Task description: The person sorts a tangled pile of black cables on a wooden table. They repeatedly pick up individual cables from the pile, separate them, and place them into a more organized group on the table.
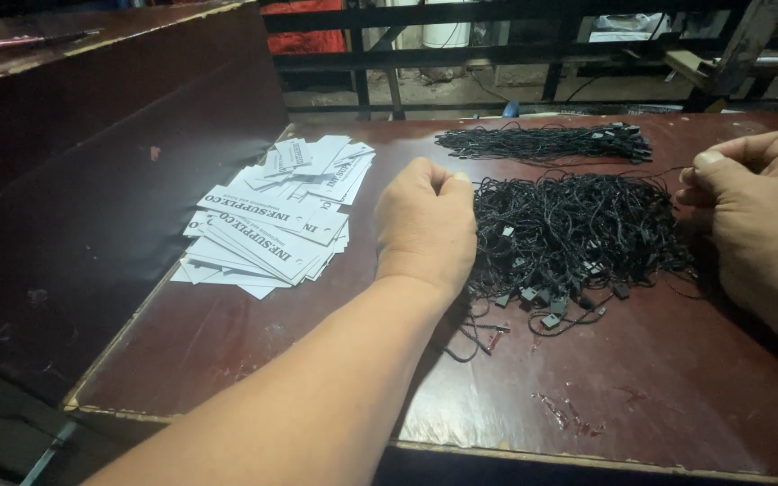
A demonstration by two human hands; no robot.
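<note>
Separating one string from the string pile (pixel 578 236), by the look of it. Left hand (pixel 425 225) fisted, thumb pinched at pile's left edge; can't tell if a strand's in it. Right hand (pixel 754 202) pinched shut at right edge, likely on a strand. Second bundle (pixel 547 142) behind, tags (pixel 272 220) left. Next needs a clean single-strand pull.

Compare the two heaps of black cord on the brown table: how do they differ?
The near heap of black cord is larger, rounder and loosely tangled; the far heap of black cord is smaller, flatter and stretched sideways. The near one lies between both hands; the far one lies untouched. Both carry small fasteners.
</note>
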